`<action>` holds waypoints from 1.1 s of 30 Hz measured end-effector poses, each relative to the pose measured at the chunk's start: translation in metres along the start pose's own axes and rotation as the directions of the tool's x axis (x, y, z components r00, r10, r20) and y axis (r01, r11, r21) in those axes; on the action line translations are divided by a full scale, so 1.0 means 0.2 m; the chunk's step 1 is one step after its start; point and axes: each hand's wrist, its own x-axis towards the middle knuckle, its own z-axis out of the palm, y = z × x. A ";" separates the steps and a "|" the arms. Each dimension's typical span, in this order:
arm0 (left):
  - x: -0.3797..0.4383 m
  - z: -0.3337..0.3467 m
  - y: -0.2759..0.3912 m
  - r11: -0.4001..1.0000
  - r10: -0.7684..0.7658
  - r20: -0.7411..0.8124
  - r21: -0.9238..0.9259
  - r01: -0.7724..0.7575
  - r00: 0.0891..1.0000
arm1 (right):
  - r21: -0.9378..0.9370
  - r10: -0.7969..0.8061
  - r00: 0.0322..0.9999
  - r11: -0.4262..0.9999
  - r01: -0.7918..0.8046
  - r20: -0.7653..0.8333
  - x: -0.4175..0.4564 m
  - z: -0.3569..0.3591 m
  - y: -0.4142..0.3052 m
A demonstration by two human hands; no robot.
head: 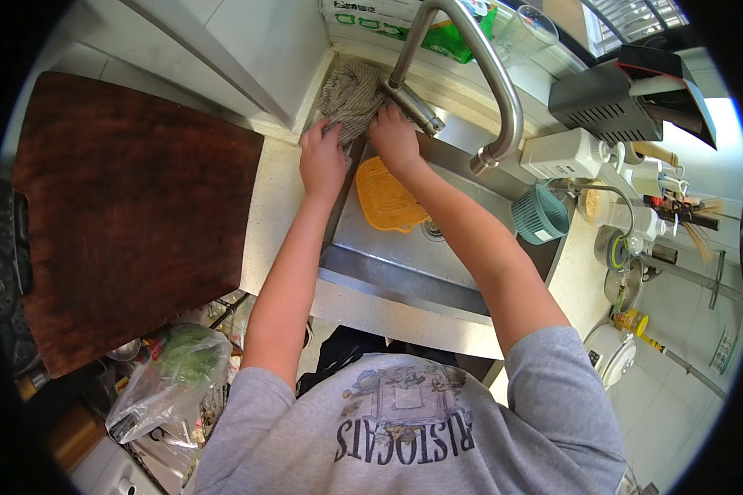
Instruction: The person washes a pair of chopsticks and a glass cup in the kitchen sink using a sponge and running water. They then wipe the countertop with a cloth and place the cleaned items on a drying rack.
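A grey striped cloth (350, 96) lies bunched on the back left corner of the sink surround, beside the faucet base. My left hand (323, 158) grips its near edge, and a bit of the cloth hangs below the fingers. My right hand (395, 137) is at the cloth's right side, close under the faucet lever (416, 110); its fingertips are partly hidden, so I cannot tell whether they pinch the cloth. Below my hands, a yellow plastic basket (387, 197) rests in the stainless steel sink (402, 263), partly covered by my right forearm.
The curved faucet spout (501, 80) arches over the sink. A teal strainer basket (538, 213) hangs at its right side. White bottles (563, 154) and a knife holder (607, 102) stand behind it. On the left lies a dark wooden board (142, 210), with a plastic bag of greens (186, 359) below.
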 end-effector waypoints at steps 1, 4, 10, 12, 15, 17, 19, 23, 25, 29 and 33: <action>0.02 0.01 -0.01 1.000 0.013 -0.004 0.005 -0.013 1.000 | 0.058 0.006 0.999 0.998 -0.009 0.054 -0.01 -0.03 0.01; 0.11 0.04 -0.05 0.997 0.071 0.022 0.027 -0.071 0.997 | 0.174 0.025 0.975 0.983 -0.064 0.219 -0.05 -0.12 0.06; 0.23 0.13 -0.02 0.996 0.080 0.012 0.030 -0.080 0.997 | 0.428 0.254 0.917 0.824 -0.372 0.309 -0.38 -0.25 0.15; 0.20 0.16 -0.01 0.996 0.075 -0.049 0.052 -0.073 0.996 | 0.603 0.382 0.837 0.580 -0.548 0.392 -0.49 -0.31 0.16; 0.19 0.14 0.12 0.983 0.164 -0.098 0.097 -0.154 0.982 | 0.754 0.482 0.679 0.054 -0.655 0.554 -0.69 -0.30 0.30; 0.24 0.10 0.22 0.974 0.216 -0.102 0.093 -0.207 0.971 | 0.745 0.540 0.604 -0.065 -0.664 0.586 -0.74 -0.32 0.44; 0.32 0.06 0.25 0.974 0.224 -0.096 0.062 -0.219 0.970 | 0.714 0.562 0.656 0.156 -0.683 0.504 -0.63 -0.48 0.54; 0.49 0.04 0.37 0.983 0.165 0.013 -0.077 -0.164 0.986 | 0.781 0.510 0.816 0.380 -0.496 0.270 -0.32 -0.57 0.71; 0.57 0.14 0.38 0.966 0.127 0.087 -0.236 -0.104 0.988 | 0.812 0.415 0.888 0.438 -0.386 0.198 -0.19 -0.38 0.82; 0.60 0.33 0.24 0.881 0.022 0.237 -0.465 0.093 0.971 | 0.818 0.181 0.956 0.497 -0.290 0.229 0.15 -0.36 0.62; 0.61 0.37 0.21 0.833 0.054 0.252 -0.545 0.095 0.966 | 0.655 0.001 0.954 0.727 -0.206 0.299 0.21 -0.25 0.55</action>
